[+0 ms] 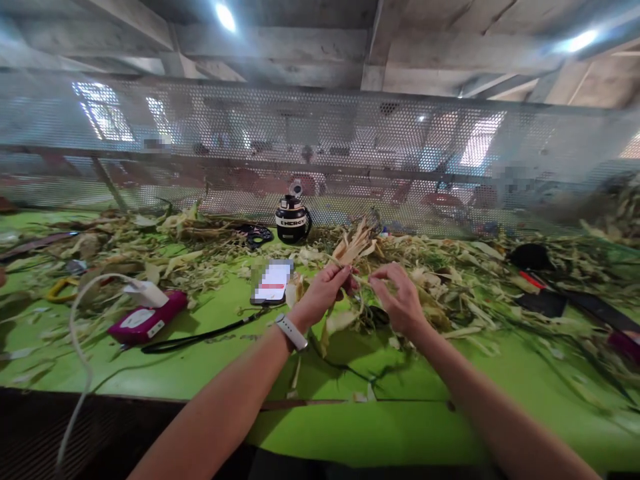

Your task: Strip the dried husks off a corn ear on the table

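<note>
My left hand (pixel 327 290), with a pale watch band at the wrist, is closed round a bundle of dried leaves (pixel 355 245). Its tan, papery ends fan out above my fingers and look like corn husk. Just to the right, my right hand (pixel 397 297) has its thumb and fingertips drawn together in a pinch. A thin yellowish strand seems to run between the two hands, but what the right fingertips hold is too small to make out. Below the hands hang looser green-yellow leaves (pixel 340 321).
On the green table (pixel 215 373) leaf scraps lie widely scattered. A phone (pixel 273 281) and a magenta power strip (pixel 147 320) with a white charger and cable are at left. A black bottle (pixel 291 221) stands before the perforated metal screen (pixel 320 133). Black-handled tools (pixel 543 300) lie at right.
</note>
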A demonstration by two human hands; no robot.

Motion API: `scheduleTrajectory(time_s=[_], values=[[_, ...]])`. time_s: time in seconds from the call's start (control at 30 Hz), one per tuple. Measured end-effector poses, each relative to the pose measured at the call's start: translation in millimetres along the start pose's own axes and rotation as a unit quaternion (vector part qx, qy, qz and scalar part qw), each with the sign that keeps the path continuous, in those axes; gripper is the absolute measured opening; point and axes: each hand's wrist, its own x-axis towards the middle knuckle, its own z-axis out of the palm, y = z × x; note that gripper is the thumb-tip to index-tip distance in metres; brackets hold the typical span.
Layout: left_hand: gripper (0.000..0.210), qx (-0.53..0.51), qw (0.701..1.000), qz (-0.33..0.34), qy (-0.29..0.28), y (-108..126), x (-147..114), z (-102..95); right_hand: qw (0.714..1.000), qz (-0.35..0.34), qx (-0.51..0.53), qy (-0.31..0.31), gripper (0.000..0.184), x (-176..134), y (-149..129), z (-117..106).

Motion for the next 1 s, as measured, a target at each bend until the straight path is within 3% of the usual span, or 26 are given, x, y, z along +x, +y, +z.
scheduleTrajectory(time_s=[0.13, 0.3, 0.5, 0.67, 0.87, 0.93, 1.0], values=[[0.031, -0.01, 0.998, -0.039, -0.05, 2.2, -4.5, 3.3, 0.979, 0.141, 0.125, -0.078, 0.026, 2.3, 3.7, 1.7], [0.03, 0.034, 0.997, -0.011, -0.066, 2.7, -5.9, 4.0, 0.955, 0.096, 0.193, -0.202, 0.03, -1.2, 3.9, 8.0], [0.032, 0.161, 0.983, 0.084, -0.026, 2.7, -3.3, 4.1, 0.984, 0.015, 0.104, -0.145, 0.023, -3.9, 8.0, 13.8], [0.035, 0.246, 0.965, 0.093, 0.01, 1.9, -5.2, 5.8, 0.985, -0.009, 0.09, -0.148, 0.023, -4.1, 8.3, 12.2], [0.03, 0.414, 0.878, 0.22, 0.098, -3.3, -12.8, 8.9, 0.985, 0.015, 0.112, -0.132, 0.022, -6.2, 4.9, 16.0], [0.028, 0.409, 0.879, 0.227, 0.097, -4.0, -12.4, 9.1, 0.986, 0.019, 0.113, -0.124, 0.021, -6.7, 3.3, 17.0], [0.031, 0.355, 0.906, 0.21, 0.093, -3.7, -10.1, 9.0, 0.988, 0.016, 0.101, -0.116, 0.019, -6.8, 1.7, 16.7]])
